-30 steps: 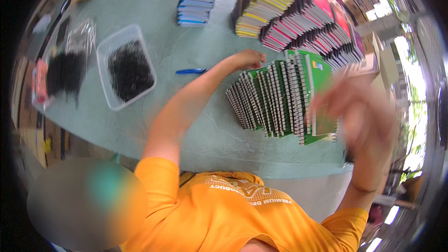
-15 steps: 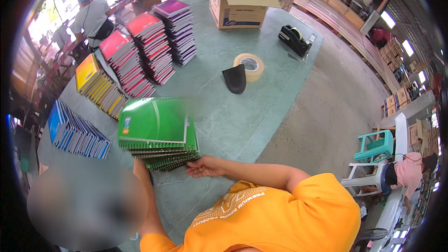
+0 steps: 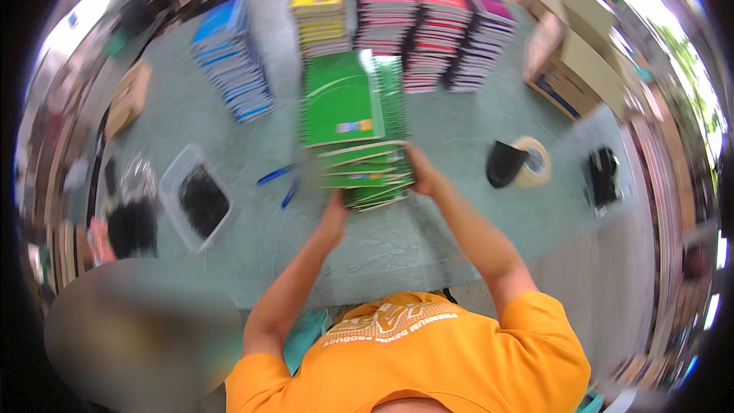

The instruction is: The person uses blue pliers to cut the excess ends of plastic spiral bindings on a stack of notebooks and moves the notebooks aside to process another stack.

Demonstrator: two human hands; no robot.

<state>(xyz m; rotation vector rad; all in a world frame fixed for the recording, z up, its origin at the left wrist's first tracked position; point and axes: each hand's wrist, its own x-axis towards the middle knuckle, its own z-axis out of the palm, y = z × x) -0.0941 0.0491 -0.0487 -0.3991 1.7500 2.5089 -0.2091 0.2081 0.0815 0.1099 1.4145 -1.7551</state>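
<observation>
A stack of green spiral notebooks [image 3: 340, 99] is between my two hands, its lower part fanned unevenly toward me. My left hand [image 3: 335, 210] presses against the near left corner, fingers mostly hidden by the notebooks. On the right side my right hand [image 3: 423, 172] grips the stack's edge. The wire spirals show along the stack's left and right sides. Just beyond the green stack stand a yellow notebook stack [image 3: 319, 11] and a pink-red one [image 3: 384, 11]. Two blue pens [image 3: 275, 175] lie on the table left of my left hand.
A blue notebook stack [image 3: 237, 61] stands at the far left; red [image 3: 440, 27] and purple [image 3: 483, 42] stacks stand far right. The table [image 3: 459, 222] also holds a clear tub [image 3: 181, 222] of black items, a tape roll [image 3: 535, 162], a black tape dispenser [image 3: 604, 176] and an open carton [image 3: 569, 80].
My view has turned, shifting the other notebook stacks and the carton rightward in the picture. The green stack is turned, with its spirals now along the sides instead of toward me.
</observation>
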